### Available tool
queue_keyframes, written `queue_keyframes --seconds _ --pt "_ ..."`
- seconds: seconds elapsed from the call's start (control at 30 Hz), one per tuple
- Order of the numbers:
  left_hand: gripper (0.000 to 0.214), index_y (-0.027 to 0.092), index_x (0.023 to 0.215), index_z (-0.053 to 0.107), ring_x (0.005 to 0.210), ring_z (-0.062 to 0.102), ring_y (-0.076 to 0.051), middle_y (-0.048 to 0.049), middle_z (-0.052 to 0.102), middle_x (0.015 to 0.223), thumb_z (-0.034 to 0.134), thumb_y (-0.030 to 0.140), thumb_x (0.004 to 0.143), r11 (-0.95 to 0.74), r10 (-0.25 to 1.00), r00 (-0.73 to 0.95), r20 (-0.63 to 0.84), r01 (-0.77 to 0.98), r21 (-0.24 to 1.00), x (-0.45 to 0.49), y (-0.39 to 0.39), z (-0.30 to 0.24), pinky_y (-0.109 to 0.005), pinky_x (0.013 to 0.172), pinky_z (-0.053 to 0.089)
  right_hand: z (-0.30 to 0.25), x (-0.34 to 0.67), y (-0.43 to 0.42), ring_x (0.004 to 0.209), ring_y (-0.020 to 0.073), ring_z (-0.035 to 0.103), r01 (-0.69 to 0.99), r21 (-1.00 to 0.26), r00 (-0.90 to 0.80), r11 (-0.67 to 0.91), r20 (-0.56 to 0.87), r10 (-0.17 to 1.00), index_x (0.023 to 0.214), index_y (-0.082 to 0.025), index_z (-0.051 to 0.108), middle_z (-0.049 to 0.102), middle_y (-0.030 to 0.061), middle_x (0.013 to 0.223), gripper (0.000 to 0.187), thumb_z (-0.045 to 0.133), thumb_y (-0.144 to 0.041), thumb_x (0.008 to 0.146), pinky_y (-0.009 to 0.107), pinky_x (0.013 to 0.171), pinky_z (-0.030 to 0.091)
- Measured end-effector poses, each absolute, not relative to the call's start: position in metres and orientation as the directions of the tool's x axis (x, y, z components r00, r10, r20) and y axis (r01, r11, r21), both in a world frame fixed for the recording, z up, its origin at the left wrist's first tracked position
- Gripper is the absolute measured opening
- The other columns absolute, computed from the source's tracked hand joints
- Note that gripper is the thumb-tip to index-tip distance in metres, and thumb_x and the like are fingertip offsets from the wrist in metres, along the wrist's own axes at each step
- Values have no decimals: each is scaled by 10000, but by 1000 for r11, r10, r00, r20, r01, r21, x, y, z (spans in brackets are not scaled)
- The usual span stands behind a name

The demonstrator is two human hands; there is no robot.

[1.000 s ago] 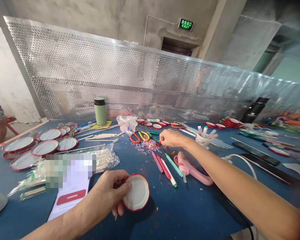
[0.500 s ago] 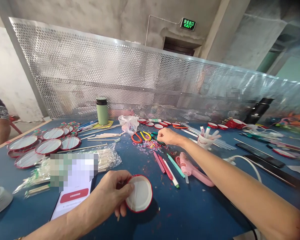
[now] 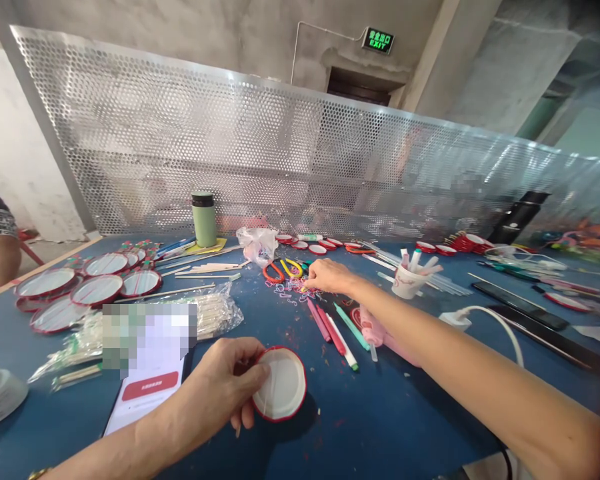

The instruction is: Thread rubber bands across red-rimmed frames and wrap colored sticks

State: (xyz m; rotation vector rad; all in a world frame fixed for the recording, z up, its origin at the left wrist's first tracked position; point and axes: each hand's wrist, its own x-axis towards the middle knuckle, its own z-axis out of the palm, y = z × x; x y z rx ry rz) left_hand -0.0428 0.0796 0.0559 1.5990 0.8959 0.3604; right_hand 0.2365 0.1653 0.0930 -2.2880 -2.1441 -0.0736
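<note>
My left hand (image 3: 220,387) pinches the rim of a small white disc with a red edge (image 3: 281,385), holding it just above the blue table (image 3: 370,427). My right hand (image 3: 327,276) reaches far forward, fingers curled down into a scatter of small coloured rubber bands (image 3: 287,289). Whether a band is between its fingers is hidden. Red and yellow scissors (image 3: 283,270) lie just left of that hand. Several coloured markers (image 3: 337,330) and a pink glue gun (image 3: 375,331) lie under my right forearm.
A phone (image 3: 147,373) lies by my left wrist, with a bag of sticks (image 3: 215,317) behind it. Several red-rimmed discs (image 3: 87,287) sit at left, a green flask (image 3: 203,219) at the back, a cup of sticks (image 3: 407,280) at right. A perforated metal screen (image 3: 280,153) bounds the table.
My right hand has shifted slightly left and lower onto the rubber bands. My left hand and the disc have stayed nearly still; the view moved a little.
</note>
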Motion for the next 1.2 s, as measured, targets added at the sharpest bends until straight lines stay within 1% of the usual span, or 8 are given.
queue_keyframes --seconds 0.17,0.33,0.47,0.57,0.8,0.93,1.03,1.2 --pt "202 162 758 564 364 503 -94 43 525 424 529 356 802 -8 715 661 -230 336 942 -44 80 54 -175 370 392 91 239 171 687 171 650 998 -34 54 -52 65 996 654 -155 714 706 66 704 141 641 -179 772 234 525 308" --pt "198 159 775 567 377 522 -96 44 533 451 534 353 796 -8 713 666 -219 320 947 -44 81 51 -174 373 398 96 248 170 510 129 618 982 -180 60 -55 24 998 620 -136 695 635 18 530 181 590 -155 767 190 456 356" --pt "197 161 766 556 362 503 -87 50 522 439 528 354 793 2 713 661 -234 331 944 -43 80 51 -169 367 390 96 255 168 479 109 621 958 -282 64 -60 4 998 712 -137 722 690 14 594 165 569 -160 769 163 409 386" --pt "206 161 769 558 368 510 -90 46 528 445 533 364 791 -1 707 667 -235 333 943 -43 80 51 -169 368 390 95 260 171 500 113 639 951 -303 64 -53 26 998 727 -136 731 708 23 617 149 593 -183 762 156 416 405" --pt "221 162 762 554 371 510 -93 43 529 448 529 380 789 -3 708 662 -245 350 937 -43 80 53 -178 371 398 95 267 180 596 159 692 985 -155 95 -80 87 992 720 -140 752 708 50 617 177 579 -135 758 191 530 446" --pt "217 160 764 562 378 506 -95 42 519 440 518 371 791 -8 707 661 -251 362 932 -42 79 54 -179 378 402 97 257 176 855 228 713 997 -11 75 -74 120 990 815 -184 779 765 82 871 160 643 -143 741 245 684 467" --pt "220 158 771 569 375 497 -92 41 518 437 508 368 795 -15 704 666 -247 361 932 -42 79 54 -178 377 400 96 245 174 957 241 694 997 56 42 -50 130 991 924 -214 781 759 86 990 212 602 -172 817 267 738 462" --pt "222 155 773 569 364 484 -87 43 513 427 498 364 797 -17 702 669 -246 361 932 -41 79 52 -174 375 402 91 234 179 915 218 700 995 101 -2 -4 58 998 852 -235 796 765 63 902 198 618 -158 810 245 712 455"
